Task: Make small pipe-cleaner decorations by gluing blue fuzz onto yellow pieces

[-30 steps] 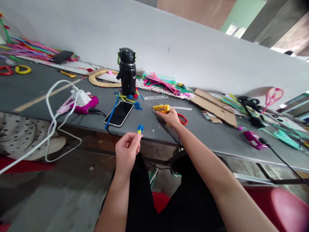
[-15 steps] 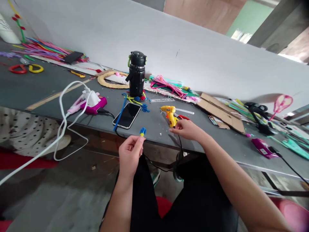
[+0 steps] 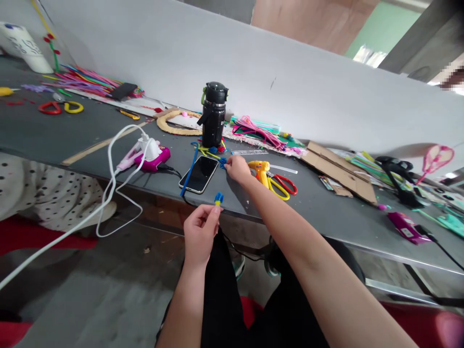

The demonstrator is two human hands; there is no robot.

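Note:
A small blue-and-yellow pipe-cleaner piece [image 3: 219, 198] is pinched upright between the thumb and fingers of my left hand [image 3: 201, 227], just off the table's front edge. My right hand [image 3: 239, 169] reaches over the table, its fingers closed at a blue fuzzy pipe-cleaner piece [image 3: 223, 162] right of the phone [image 3: 200, 174]. A blue pipe cleaner [image 3: 190, 169] lies across that phone. To the right of my right hand lies a yellow glue gun [image 3: 261, 171], with red-and-yellow scissors [image 3: 284, 186] beside it.
A black bottle [image 3: 213, 116] stands behind the phone. On the left, a purple power adapter [image 3: 159, 159] carries a white plug and looping cables. Cardboard strips [image 3: 340, 171] lie at right, pipe-cleaner bundles [image 3: 94, 82] along the wall. Someone's dotted clothing [image 3: 21, 188] shows at left.
My right hand has left the glue gun and moved left to the blue fuzzy piece near the phone. My left hand still holds its piece. The view has shifted slightly.

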